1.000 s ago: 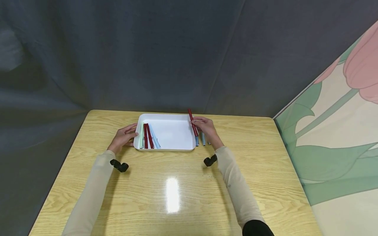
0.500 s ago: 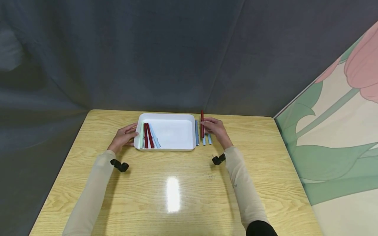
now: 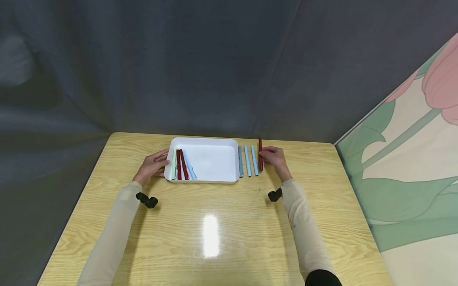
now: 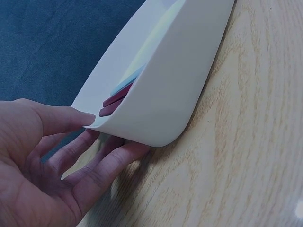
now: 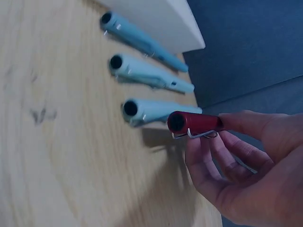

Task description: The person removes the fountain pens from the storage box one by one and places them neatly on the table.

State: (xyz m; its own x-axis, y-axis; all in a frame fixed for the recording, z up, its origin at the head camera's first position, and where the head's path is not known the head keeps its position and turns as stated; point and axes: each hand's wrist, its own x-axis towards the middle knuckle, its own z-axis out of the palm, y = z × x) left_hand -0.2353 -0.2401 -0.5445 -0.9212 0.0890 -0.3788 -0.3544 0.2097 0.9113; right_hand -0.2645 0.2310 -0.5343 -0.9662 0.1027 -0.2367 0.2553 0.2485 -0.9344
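The right hand (image 3: 274, 157) is clamped on the red pen (image 5: 196, 122), between the thumb and the fingers. The left hand (image 3: 151, 167) is closed on the left end of the white tray (image 3: 214, 159), thumb over the rim and fingers below it. From my remote place, I judge that the step in hand is to set this pen as number 4 of a row: it is just to the right of 3 blue pens (image 3: 247, 161), which lie side by side on the table (image 3: 179, 222). In the tray, near its left wall, are 2 other red pens (image 3: 184, 164), a light blue pen (image 3: 189, 164) and a pale green pen (image 3: 173, 163). Whether the held pen touches the table, I cannot tell well from these angles. In my opinion, the next move calls for lowering it parallel to the row, then loosening the fingers gently.
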